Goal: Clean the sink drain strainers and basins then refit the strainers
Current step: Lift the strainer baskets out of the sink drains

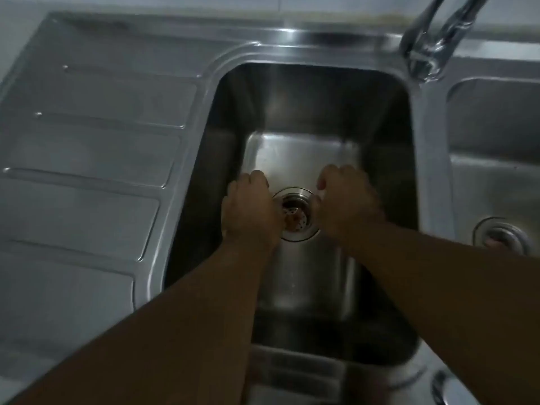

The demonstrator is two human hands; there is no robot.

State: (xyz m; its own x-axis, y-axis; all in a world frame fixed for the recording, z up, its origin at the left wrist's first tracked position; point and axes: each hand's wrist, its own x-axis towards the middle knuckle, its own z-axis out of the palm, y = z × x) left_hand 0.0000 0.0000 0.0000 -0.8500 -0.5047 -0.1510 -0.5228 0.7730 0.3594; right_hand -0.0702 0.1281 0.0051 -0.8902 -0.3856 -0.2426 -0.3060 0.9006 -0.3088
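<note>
The strainer (295,215) sat in its drain on the floor of the left basin (292,106), right between the 2 hands. The left hand (248,210) overlapped its rim and was nearer, with the right hand (347,200) just beside. Both had fingers curled under, so I couldn't tell if either gripped it.

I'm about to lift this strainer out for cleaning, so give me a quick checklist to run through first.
1. The strainer sits in the drain of the middle basin: ok.
2. Both hands at it: ok, the left hand covers its left edge and the right hand is at its right edge.
3. Firm grip on the strainer: cannot tell, the fingertips are hidden.
4. The tap is off: ok, no stream visible.
5. Strainer clean: not ok, brownish residue inside.
6. The second strainer sits in the right basin: ok.
</note>
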